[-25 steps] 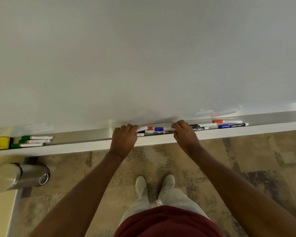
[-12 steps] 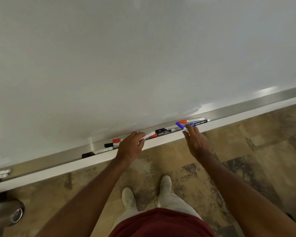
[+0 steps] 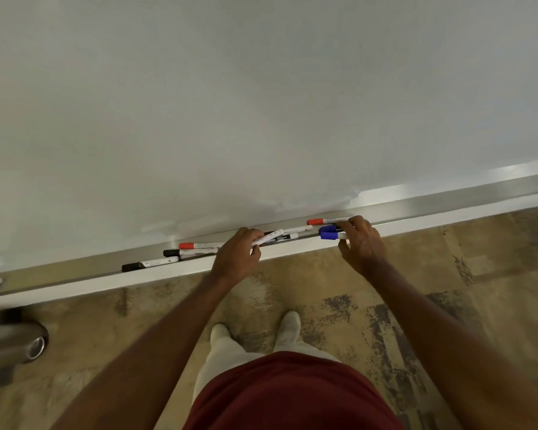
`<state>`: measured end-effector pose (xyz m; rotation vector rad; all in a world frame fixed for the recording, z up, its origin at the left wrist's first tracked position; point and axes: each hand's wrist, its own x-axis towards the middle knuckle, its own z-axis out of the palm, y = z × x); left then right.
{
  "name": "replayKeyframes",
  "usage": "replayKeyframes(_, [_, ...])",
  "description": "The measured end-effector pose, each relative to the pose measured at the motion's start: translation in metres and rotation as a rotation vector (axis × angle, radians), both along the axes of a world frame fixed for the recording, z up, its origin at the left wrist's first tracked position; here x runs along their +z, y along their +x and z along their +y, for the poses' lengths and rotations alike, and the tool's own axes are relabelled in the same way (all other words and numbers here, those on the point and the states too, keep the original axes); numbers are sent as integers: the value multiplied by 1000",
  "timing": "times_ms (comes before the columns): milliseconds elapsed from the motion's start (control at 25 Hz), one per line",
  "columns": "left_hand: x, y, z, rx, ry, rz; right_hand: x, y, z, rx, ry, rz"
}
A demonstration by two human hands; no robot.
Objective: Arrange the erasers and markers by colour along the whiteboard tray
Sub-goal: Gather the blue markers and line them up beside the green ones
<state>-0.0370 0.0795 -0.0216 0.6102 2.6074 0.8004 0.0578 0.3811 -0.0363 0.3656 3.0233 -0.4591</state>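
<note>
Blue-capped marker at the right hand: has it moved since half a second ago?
Yes. The blue-capped marker was tilted across the whiteboard tray; now the right hand holds it parallel to the tray's front edge.

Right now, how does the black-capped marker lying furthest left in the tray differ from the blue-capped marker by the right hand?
The black-capped white marker lies alone and untouched; the blue-capped white marker is held by the right hand. The black one shows full length; the blue one's barrel is mostly hidden. Cap colours differ. Both have white barrels and lie along the metal whiteboard tray.
</note>
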Motion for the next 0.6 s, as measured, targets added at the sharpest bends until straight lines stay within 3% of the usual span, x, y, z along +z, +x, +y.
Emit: replayKeyframes(600, [-5,6,-45,199,24,15,-7,-14,16,166,18,52])
